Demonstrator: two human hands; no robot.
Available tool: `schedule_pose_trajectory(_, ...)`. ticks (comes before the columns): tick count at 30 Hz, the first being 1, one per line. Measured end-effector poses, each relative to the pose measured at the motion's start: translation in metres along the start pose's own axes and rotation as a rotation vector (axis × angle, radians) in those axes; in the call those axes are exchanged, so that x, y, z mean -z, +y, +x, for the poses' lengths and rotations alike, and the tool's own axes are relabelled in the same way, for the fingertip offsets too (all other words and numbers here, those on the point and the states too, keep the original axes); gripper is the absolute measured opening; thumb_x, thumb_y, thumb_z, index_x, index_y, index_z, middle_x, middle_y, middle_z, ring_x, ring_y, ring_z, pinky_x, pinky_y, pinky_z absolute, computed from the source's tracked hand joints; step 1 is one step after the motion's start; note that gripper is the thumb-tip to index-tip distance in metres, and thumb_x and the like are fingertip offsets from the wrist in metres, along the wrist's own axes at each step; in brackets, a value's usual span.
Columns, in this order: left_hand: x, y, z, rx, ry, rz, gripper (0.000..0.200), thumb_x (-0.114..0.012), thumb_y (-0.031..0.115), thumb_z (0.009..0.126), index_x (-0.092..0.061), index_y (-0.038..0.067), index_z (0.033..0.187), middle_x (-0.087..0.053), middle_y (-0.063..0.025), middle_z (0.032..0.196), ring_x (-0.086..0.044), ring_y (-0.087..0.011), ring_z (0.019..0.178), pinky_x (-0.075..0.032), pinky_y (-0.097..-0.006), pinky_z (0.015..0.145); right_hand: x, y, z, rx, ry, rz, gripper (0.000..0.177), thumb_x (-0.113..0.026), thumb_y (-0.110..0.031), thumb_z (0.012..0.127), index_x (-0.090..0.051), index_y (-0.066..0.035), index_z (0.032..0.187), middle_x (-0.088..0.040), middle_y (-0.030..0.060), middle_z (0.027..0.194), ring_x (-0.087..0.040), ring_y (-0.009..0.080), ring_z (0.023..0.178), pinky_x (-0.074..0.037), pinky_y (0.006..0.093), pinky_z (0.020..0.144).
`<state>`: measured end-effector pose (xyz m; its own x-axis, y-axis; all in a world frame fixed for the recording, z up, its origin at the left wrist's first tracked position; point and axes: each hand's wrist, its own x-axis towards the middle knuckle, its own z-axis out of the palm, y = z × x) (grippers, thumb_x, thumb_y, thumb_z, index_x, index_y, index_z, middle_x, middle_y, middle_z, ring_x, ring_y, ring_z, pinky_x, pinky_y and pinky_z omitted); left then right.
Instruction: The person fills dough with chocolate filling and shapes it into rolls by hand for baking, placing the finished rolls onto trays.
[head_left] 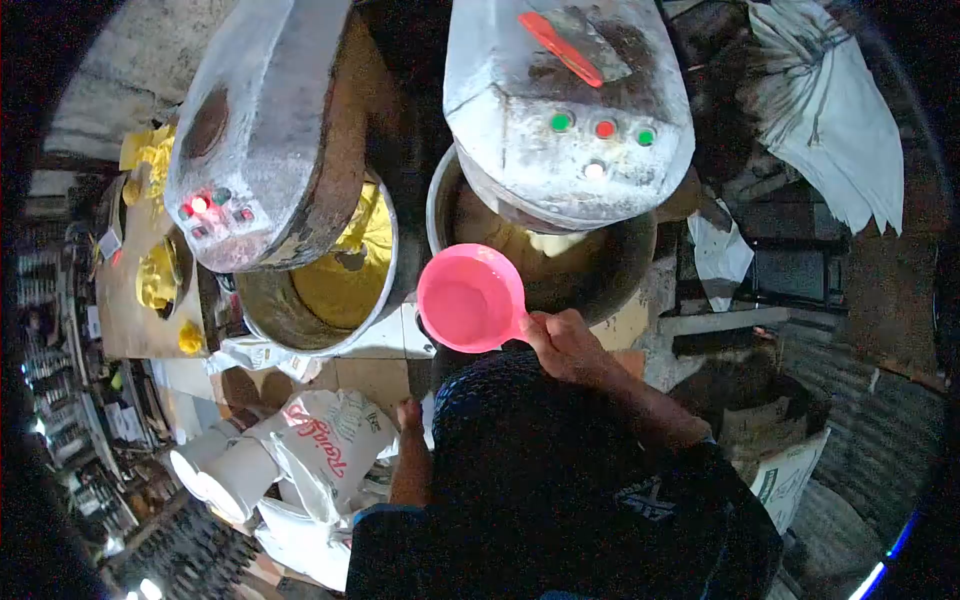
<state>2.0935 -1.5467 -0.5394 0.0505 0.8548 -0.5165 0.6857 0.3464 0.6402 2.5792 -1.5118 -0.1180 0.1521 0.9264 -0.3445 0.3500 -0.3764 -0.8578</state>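
Note:
A pink plastic dipper (466, 302) is in my right hand (566, 345), with the fingers wrapped round its short handle. The dipper overlaps the front rim of the right mixer bowl (625, 270) in this view. Some pale dough (555, 243) shows inside that bowl, under the mixer head (570, 110). My left hand (410, 416) hangs low at my side, near a printed white sack (335, 440); its fingers are mostly hidden.
At the left, a second mixer (265, 130) stands over a bowl (385, 295) holding yellow dough (345, 285). White buckets (235, 478) stand at lower left. A wooden table (140, 325) carries more yellow material. A red-handled tool (560, 48) lies on the right mixer.

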Motion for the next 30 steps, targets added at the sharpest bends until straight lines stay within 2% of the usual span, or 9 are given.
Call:
schedule_pose_trajectory(1,0.005,0.004,0.011,-0.081,0.019,-0.081,0.029,-0.050,0.031,0.093,-0.055,0.005,0.107,-0.057,-0.0020,0.070,-0.058,-0.0200,0.068,-0.047,-0.0365,0.056,0.004,0.002,-0.001,-0.127,-0.056,-0.014,0.038,-0.042,-0.028,0.099,-0.062,0.003,0.096,-0.054,0.0235,0.062,-0.057,0.0280,0.055,-0.044,0.0393,0.059)
schedule_pose_trajectory(3,0.011,0.012,0.027,0.108,-0.080,-0.997,0.029,-0.049,0.030,0.093,-0.055,0.004,0.105,-0.063,-0.0072,0.081,-0.059,-0.0222,0.070,-0.049,-0.0401,0.059,0.010,0.016,0.000,-0.092,-0.061,-0.023,0.038,-0.042,-0.028,0.099,-0.063,0.003,0.096,-0.054,0.0227,0.061,-0.056,0.0256,0.054,-0.043,0.0388,0.058)
schedule_pose_trajectory(7,0.013,0.071,0.028,0.039,0.021,-0.693,0.034,-0.054,0.031,0.093,-0.053,0.004,0.113,-0.063,-0.0142,0.099,-0.060,-0.0217,0.070,-0.051,-0.0356,0.063,0.009,0.050,-0.001,0.198,0.012,-0.132,0.039,-0.043,-0.029,0.098,-0.064,0.003,0.095,-0.051,0.0194,0.057,-0.050,0.0205,0.050,-0.041,0.0383,0.055)
schedule_pose_trajectory(11,0.003,0.043,0.056,0.142,0.043,-0.404,0.038,-0.061,0.029,0.090,-0.049,0.006,0.118,-0.063,-0.0124,0.098,-0.060,-0.0196,0.072,-0.051,-0.0322,0.061,0.007,0.060,0.004,0.094,0.020,0.060,0.039,-0.044,-0.030,0.097,-0.065,0.002,0.093,-0.050,0.0167,0.056,-0.048,0.0181,0.050,-0.041,0.0373,0.055)
schedule_pose_trajectory(14,-0.002,0.051,0.042,0.521,-0.102,-1.065,0.031,-0.048,0.037,0.093,-0.058,0.015,0.113,-0.062,-0.0068,0.084,-0.055,-0.0224,0.062,-0.040,-0.0330,0.049,0.013,0.057,0.006,-0.036,-0.100,0.014,0.037,-0.044,-0.029,0.097,-0.065,0.002,0.093,-0.055,0.0177,0.060,-0.050,0.0211,0.051,-0.042,0.0383,0.056)
schedule_pose_trajectory(17,-0.006,0.077,0.005,0.506,0.021,-0.875,0.032,-0.047,0.039,0.093,-0.060,0.014,0.110,-0.061,-0.0056,0.083,-0.055,-0.0214,0.063,-0.040,-0.0320,0.051,0.001,0.079,0.009,-0.098,-0.142,-0.013,0.029,-0.041,-0.020,0.094,-0.059,0.001,0.102,-0.063,0.0204,0.076,-0.061,0.0415,0.065,-0.049,0.0508,0.062)
schedule_pose_trajectory(21,0.006,0.081,-0.024,0.535,-0.054,-0.657,0.045,-0.066,0.023,0.085,-0.049,0.011,0.124,-0.063,-0.0092,0.093,-0.060,-0.0180,0.071,-0.049,-0.0315,0.058,-0.025,0.127,0.013,0.344,0.093,-0.156,0.035,-0.042,-0.026,0.096,-0.063,0.001,0.087,-0.058,0.0230,0.068,-0.058,0.0359,0.062,-0.045,0.0439,0.063)
schedule_pose_trajectory(26,-0.004,0.025,-0.020,0.415,-0.074,-0.074,0.034,-0.064,0.024,0.085,-0.059,0.006,0.114,-0.062,-0.0078,0.085,-0.058,-0.0178,0.063,-0.048,-0.0310,0.054,-0.012,0.106,0.010,0.305,0.037,-0.241,0.031,-0.044,-0.023,0.096,-0.060,0.003,0.087,-0.057,0.0229,0.069,-0.058,0.0412,0.065,-0.045,0.0461,0.058)
schedule_pose_trajectory(30,0.009,0.007,-0.020,0.121,-0.115,-0.406,0.035,-0.062,0.024,0.086,-0.058,0.004,0.114,-0.062,-0.0066,0.082,-0.057,-0.0173,0.060,-0.048,-0.0315,0.053,-0.012,0.102,0.010,0.299,-0.031,-0.237,0.030,-0.045,-0.022,0.095,-0.058,0.004,0.086,-0.056,0.0247,0.068,-0.058,0.0410,0.066,-0.043,0.0489,0.058)
